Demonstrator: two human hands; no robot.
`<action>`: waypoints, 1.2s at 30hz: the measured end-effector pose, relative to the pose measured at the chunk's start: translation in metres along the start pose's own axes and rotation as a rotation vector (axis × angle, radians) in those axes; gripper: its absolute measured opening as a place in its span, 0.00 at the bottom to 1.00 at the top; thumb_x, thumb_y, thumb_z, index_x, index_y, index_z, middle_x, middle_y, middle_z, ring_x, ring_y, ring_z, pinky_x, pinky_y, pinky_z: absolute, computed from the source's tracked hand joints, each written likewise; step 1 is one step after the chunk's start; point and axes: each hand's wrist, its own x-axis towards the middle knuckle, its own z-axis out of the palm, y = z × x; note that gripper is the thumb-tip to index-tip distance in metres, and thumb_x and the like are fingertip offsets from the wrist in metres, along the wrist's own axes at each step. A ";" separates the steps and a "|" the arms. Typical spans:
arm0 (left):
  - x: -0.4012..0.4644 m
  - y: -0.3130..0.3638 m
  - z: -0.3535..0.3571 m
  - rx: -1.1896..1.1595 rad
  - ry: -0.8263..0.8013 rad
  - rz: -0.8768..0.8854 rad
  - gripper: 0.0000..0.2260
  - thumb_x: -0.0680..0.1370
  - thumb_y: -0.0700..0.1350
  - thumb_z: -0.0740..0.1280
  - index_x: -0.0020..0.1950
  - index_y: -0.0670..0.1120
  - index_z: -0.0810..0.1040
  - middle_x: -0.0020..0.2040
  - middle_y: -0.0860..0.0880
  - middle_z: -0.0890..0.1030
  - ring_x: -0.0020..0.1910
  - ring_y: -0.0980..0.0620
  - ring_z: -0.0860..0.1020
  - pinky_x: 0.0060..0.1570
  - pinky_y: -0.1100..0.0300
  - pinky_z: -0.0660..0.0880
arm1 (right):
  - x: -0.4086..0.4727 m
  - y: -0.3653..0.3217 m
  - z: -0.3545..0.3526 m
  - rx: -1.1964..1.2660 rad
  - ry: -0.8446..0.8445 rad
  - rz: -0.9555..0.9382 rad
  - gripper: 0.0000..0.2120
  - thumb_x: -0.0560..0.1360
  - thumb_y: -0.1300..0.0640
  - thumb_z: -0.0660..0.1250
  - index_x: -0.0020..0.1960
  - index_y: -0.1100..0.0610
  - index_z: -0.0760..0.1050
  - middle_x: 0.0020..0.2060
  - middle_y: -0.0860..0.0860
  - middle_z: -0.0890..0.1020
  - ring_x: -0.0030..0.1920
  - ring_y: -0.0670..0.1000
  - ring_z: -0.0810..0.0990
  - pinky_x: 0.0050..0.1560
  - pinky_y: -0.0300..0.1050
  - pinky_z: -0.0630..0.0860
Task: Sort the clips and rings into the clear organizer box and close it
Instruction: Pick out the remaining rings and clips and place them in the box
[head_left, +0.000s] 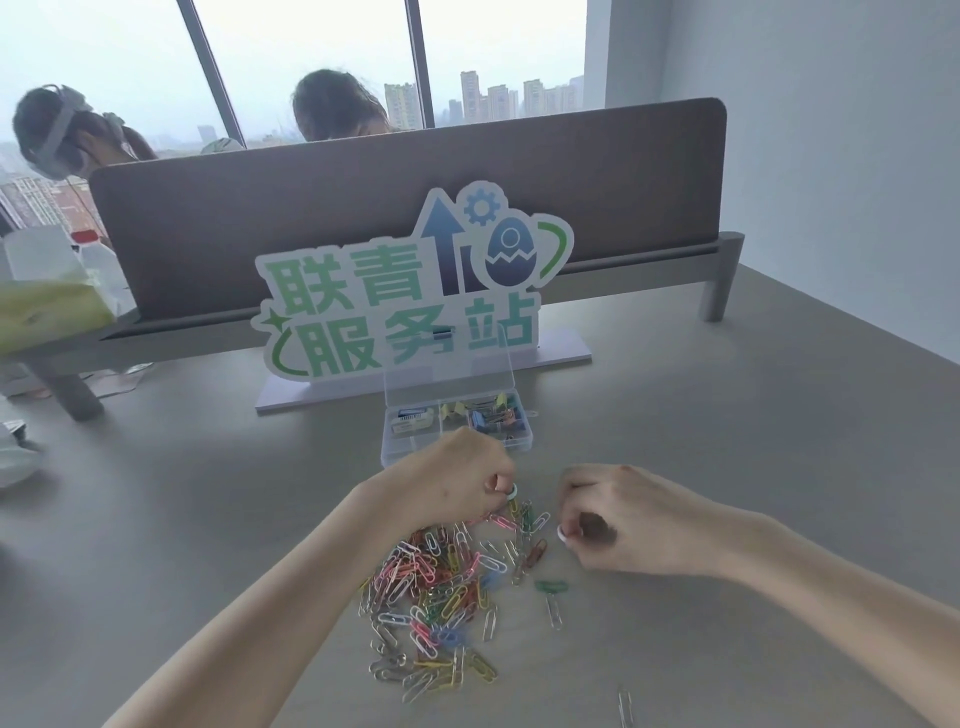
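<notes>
Sorting is under way and, by my judgement, far from finished. Taking the organizer box (457, 426) as my landmark: it stands open on the desk (727, 415), its clear lid (447, 376) raised upright at the far edge, leaning toward the printed sign (410, 291) just behind it. Its far compartments hold coloured binder clips (498, 415) on the right and what look like small staple packs (413, 418) on the left; the near compartments appear mostly bare, though my own hand hides part of them.

My left hand (457, 488) sits just in front of the box, fingers curled and pinching a pale ring (511, 490) at the fingertips. My right hand (618, 525) lies in front of the box and to the right, fingers curled with a white ring (562, 535) pinched between thumb and forefinger. Whether either palm holds more, I cannot tell.

The pile of paper clips (441, 587) lies in front of the box, nearer to me than both hands, loose and mixed in colour. A few strays lie beyond it, well apart from the box.

Step in hand: picking rings out of the pile. The next move calls for carrying both rings over the near wall of the box and releasing them into one free compartment, without mixing them with the binder clips. The lid stays up until the pile is cleared.
</notes>
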 end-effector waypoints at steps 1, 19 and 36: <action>0.001 0.000 0.001 0.015 0.007 0.002 0.06 0.76 0.43 0.66 0.48 0.47 0.82 0.47 0.53 0.79 0.46 0.53 0.79 0.51 0.55 0.78 | 0.000 0.000 0.001 0.005 0.008 -0.002 0.05 0.73 0.52 0.66 0.39 0.49 0.76 0.42 0.42 0.76 0.39 0.42 0.74 0.40 0.26 0.65; -0.022 -0.063 -0.016 -0.347 0.407 -0.219 0.01 0.72 0.41 0.72 0.41 0.45 0.84 0.38 0.53 0.84 0.38 0.60 0.81 0.44 0.67 0.78 | 0.092 0.007 -0.020 0.301 0.163 0.110 0.02 0.71 0.55 0.75 0.43 0.53 0.82 0.38 0.44 0.84 0.38 0.37 0.79 0.40 0.27 0.72; -0.015 -0.094 -0.012 -0.317 0.442 -0.295 0.04 0.71 0.40 0.71 0.44 0.45 0.84 0.35 0.55 0.79 0.35 0.60 0.76 0.40 0.73 0.71 | 0.166 0.011 0.005 0.058 0.145 0.016 0.04 0.73 0.54 0.73 0.48 0.51 0.83 0.43 0.42 0.84 0.38 0.32 0.76 0.40 0.24 0.68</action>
